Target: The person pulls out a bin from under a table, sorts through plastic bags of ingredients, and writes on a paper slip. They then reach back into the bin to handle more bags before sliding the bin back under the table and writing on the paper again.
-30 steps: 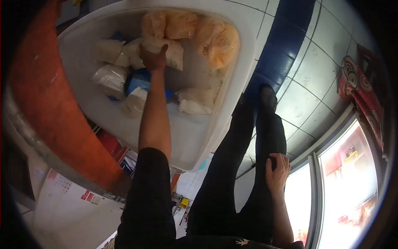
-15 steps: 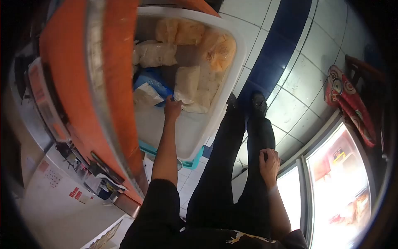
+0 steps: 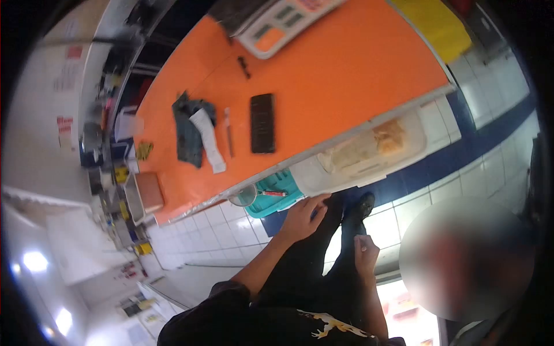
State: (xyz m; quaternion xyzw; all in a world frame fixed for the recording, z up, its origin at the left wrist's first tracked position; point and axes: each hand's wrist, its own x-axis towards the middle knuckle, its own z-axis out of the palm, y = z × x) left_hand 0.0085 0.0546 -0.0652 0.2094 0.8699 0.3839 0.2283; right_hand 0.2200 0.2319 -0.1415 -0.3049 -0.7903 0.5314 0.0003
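Note:
My left hand [image 3: 306, 218] is in front of my dark trousers, its fingers stretched out and holding nothing. It is just below the front edge of the orange table, nearest to a teal basket [image 3: 276, 203] and a white tub [image 3: 314, 175] under it. Bagged goods lie in the tub, among them an orange-tinted plastic bag [image 3: 389, 137]; the tabletop hides the tub's far part. My right hand [image 3: 366, 255] is by my thigh with its fingers curled in, and I see nothing in it.
On the orange table [image 3: 340, 63] lie a black phone [image 3: 262, 124], a pen [image 3: 229, 132], a paper strip [image 3: 209, 141], a dark cloth [image 3: 187, 135] and a scale [image 3: 283, 26]. A round strainer [image 3: 244, 196] sits by the basket. A lit display case [image 3: 407, 314] stands lower right, partly behind a blurred patch.
My left hand has come out of the tub, away from the bags, and its fingers are empty. The view has swung left and up, showing the tabletop. My right hand stays by my leg.

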